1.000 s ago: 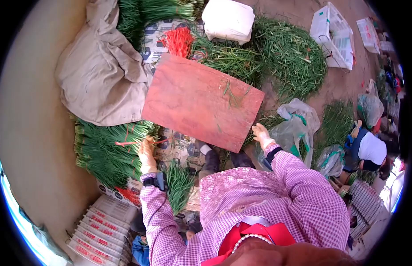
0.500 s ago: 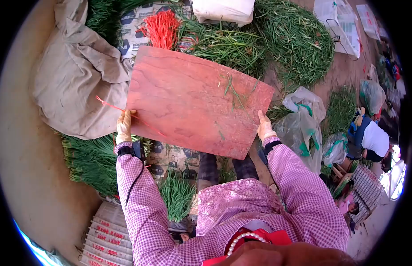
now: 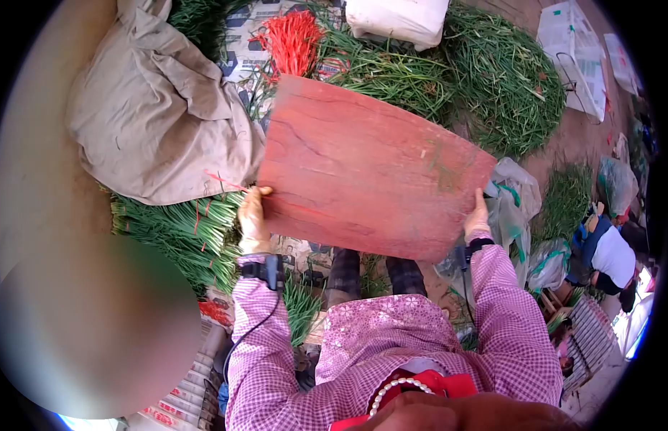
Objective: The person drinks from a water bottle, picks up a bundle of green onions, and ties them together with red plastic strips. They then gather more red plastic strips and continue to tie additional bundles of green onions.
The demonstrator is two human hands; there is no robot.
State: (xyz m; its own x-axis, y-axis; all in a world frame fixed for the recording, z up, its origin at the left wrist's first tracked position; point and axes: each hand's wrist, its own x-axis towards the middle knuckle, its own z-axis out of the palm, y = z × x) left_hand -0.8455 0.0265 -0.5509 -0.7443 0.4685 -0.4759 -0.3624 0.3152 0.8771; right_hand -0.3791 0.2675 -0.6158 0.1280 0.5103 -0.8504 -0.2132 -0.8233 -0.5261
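Observation:
Between both hands I hold a large reddish wooden board (image 3: 370, 169), tilted with its right end lower in view. My left hand (image 3: 254, 221), in a pale glove, is closed on its lower left corner, thumb on the upper face. A thin red tie (image 3: 226, 181) sticks out by that thumb. My right hand (image 3: 478, 215) grips the board's right edge, its fingers partly hidden behind. Some green scraps (image 3: 447, 172) cling to the board's right part. Bundled green stalks (image 3: 179, 233) with red ties lie close to my left hand.
A beige cloth (image 3: 169, 108) covers part of the left side. Red ties (image 3: 291, 43) lie beyond the board, near a white block-shaped seat (image 3: 399, 20) and a heap of loose greens (image 3: 503, 79). Plastic bags (image 3: 510, 208) lie at right. Another person (image 3: 607, 251) bends over farther right.
The board and both hands have shifted right in view. Most green scraps on its face are gone or moved. A blurred round shape now covers the lower left.

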